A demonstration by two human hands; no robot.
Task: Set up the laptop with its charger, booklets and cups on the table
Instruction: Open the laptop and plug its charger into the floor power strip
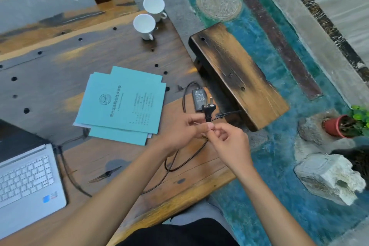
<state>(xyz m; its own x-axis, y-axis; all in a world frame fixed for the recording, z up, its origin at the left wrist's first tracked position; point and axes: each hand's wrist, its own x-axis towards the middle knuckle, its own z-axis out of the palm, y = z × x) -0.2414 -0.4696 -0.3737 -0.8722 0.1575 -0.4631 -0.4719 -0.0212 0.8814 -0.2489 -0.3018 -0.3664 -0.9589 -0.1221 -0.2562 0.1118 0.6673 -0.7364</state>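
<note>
Holding the plug (208, 108) upright, prongs pointing away from you toward the far edge of the table (60, 62), you had both hands meeting at the cord just below its black body. Your left hand (179, 134) closed thumb and fingers around the cord under the plug; your right hand (229, 142) pinched the same cord from the other side, its fingertips bunched together against your left thumb. Neither hand was spread.

Plug's long axis ran roughly toward and away from you, rising straight out of the pinch. Cable (179, 163) dropped below your hands, looped across the near right part of the table, then ran left toward the laptop (28, 177), open at the near left corner. Whether it was seated in the laptop's port could not be made out.

Power brick (199, 100) lay flat at the right edge of the table, just beyond the plug, its own lead curling off its far end.

Booklets (121, 104), a fanned teal stack, sat mid-table, left of the brick and apart from it. Two white cups (148, 18) stood close together near the far right corner.

Judgement: laptop, booklets and cups looked placed; the charger was the piece in hand. No socket showed anywhere. Both hands were equally near the plug, and the left held just under its body, so it seemed better set to carry it.
</note>
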